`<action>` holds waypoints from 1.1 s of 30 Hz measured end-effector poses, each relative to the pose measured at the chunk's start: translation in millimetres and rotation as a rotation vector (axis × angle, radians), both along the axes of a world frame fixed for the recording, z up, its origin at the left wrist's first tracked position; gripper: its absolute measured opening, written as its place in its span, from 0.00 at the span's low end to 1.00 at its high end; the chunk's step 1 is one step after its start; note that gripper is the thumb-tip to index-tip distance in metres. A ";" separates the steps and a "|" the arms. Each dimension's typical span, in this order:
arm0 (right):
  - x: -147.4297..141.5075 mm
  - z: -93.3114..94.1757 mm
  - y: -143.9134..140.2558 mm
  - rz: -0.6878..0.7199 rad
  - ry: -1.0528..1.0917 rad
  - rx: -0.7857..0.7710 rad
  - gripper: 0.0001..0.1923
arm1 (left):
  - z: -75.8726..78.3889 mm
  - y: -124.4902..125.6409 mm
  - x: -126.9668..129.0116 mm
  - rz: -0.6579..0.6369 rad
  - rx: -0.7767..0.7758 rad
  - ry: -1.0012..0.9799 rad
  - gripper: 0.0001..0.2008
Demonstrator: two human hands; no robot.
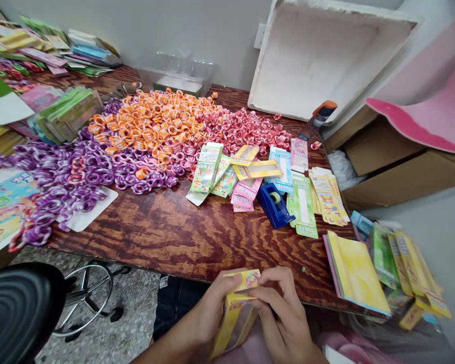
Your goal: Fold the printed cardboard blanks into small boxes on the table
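Over my lap, at the table's front edge, I hold a yellow cardboard box (pixel 235 323) with a clear window along its side. My left hand (pixel 208 308) is wrapped round the box's left side, its thumb near the top. The fingers of my right hand (pixel 282 308) press at the right of the open top flap. Whether anything lies inside the box cannot be made out. Beyond my hands, on the brown wooden table (pixel 167 227), lie flat printed boxes in green, pink, blue and yellow. Beside them stands a blue tape dispenser (pixel 275 205).
Heaps of orange striped rings (pixel 159 121), purple rings (pixel 94 162) and red rings (pixel 246 129) cover the table's back and left. A white foam box (pixel 326 60) leans on the wall. Yellow sheets (pixel 358 270) overhang the right edge. A black stool (pixel 23 308) stands left.
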State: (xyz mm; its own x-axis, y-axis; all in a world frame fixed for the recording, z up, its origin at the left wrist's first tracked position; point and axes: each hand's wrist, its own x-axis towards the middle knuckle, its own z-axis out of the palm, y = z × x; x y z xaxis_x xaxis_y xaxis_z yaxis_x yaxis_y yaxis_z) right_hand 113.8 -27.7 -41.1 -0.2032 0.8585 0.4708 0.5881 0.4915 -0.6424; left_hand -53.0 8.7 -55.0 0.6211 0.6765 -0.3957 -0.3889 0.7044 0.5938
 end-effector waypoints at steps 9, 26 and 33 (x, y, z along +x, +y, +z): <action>-13.7 1.8 -2.0 -0.065 0.093 -0.028 0.18 | -4.4 -13.1 3.1 0.120 -0.068 -0.127 0.25; -16.6 -17.0 -14.2 -0.005 -0.223 0.157 0.22 | 5.8 -21.5 -8.6 0.129 0.148 -0.031 0.22; -25.2 -28.3 -21.5 -0.079 -0.246 0.299 0.21 | -14.6 -41.7 -28.2 0.232 0.124 0.257 0.17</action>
